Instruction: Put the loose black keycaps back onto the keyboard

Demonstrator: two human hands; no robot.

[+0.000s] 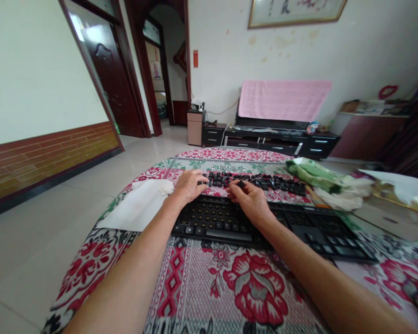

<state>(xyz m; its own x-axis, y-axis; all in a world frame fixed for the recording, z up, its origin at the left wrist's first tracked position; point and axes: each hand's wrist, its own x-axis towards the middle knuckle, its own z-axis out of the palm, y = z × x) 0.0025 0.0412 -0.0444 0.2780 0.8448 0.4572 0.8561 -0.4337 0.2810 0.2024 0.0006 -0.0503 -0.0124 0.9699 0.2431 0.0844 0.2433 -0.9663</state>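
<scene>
A black keyboard (226, 222) lies across the table, many of its key positions bare of caps. Keys remain along its bottom row, and the space bar (229, 235) is in place. Behind it, loose black keycaps (282, 183) are spread in a long band. My right hand (252, 202) is closed over the keyboard's back edge, pinching a black keycap (241, 184) between thumb and fingers. At the left end of the band is my left hand (190, 185), its thumb and index finger closed around a dark keycap (202, 183).
White paper (134, 206) lies left of the keyboard. To the right are a green plastic bag (315, 175), crumpled pale cloth or paper (344, 192) and a cardboard box (390, 215). A flowered tablecloth (195, 278) covers the table. A TV cabinet (264, 139) stands beyond.
</scene>
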